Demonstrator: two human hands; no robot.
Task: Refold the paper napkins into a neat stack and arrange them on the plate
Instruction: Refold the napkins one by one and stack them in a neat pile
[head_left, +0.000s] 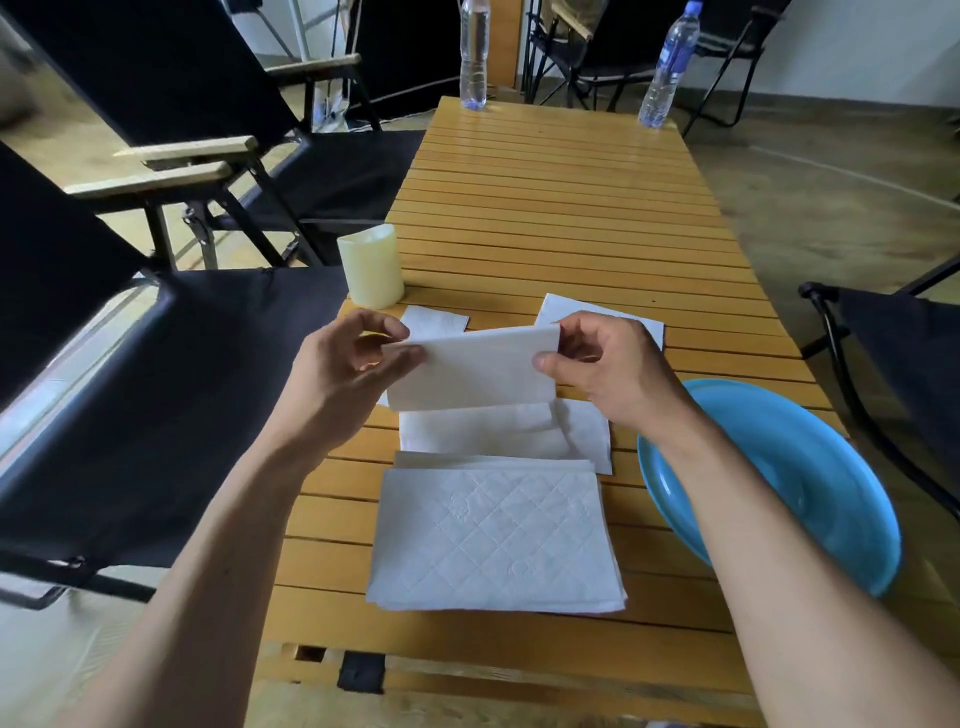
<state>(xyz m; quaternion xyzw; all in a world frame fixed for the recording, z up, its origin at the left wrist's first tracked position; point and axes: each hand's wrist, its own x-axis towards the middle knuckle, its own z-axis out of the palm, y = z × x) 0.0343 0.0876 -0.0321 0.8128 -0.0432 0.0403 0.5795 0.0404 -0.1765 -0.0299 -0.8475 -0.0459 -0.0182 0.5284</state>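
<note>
Head view shows both hands holding one folded napkin (470, 371) above the counter (571, 208), its long axis running left to right: the left hand (348, 371) pinches the left end, the right hand (605, 366) pinches the right. The folded stack (493, 540) lies just below, nearer the body; the blue plate (841, 499) sits to the right, nearer the right hand.

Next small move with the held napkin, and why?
Probably lower the folded white paper napkin, pinched at its ends by the left hand and right hand, onto the quilted white napkin stack nearest the camera, edges aligned; the round blue plate looks bare.
</note>
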